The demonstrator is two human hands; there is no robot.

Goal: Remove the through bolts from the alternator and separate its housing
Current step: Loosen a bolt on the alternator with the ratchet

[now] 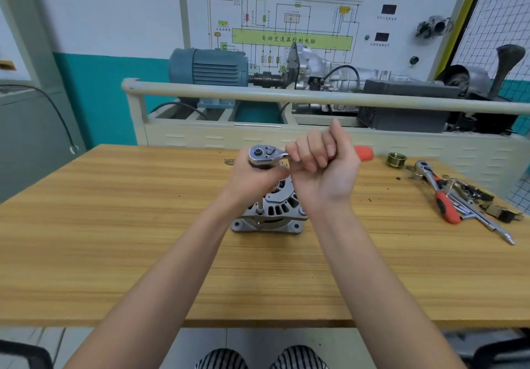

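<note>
Both hands hold one ratchet [268, 153]: the left hand [255, 180] wraps its head, the right hand [322, 165] grips its orange handle, above the alternator [272, 213] sitting mid-tabletop [114, 239], with another ratchet [436, 193] lying far right.

**A workshop corner in white and teal**

We sit at a wooden worktop [114, 254] with pale grain. Behind it we see a cream training stand [200, 136] with a rounded rail [286, 96], carrying a blue-grey electric motor [209, 66] coupled to a silver gearbox [315, 61]. Above hangs a white panel with a wiring diagram [286, 24]. The wall [100, 90] is white over teal, and the floor [286, 337] pale tile.
</note>
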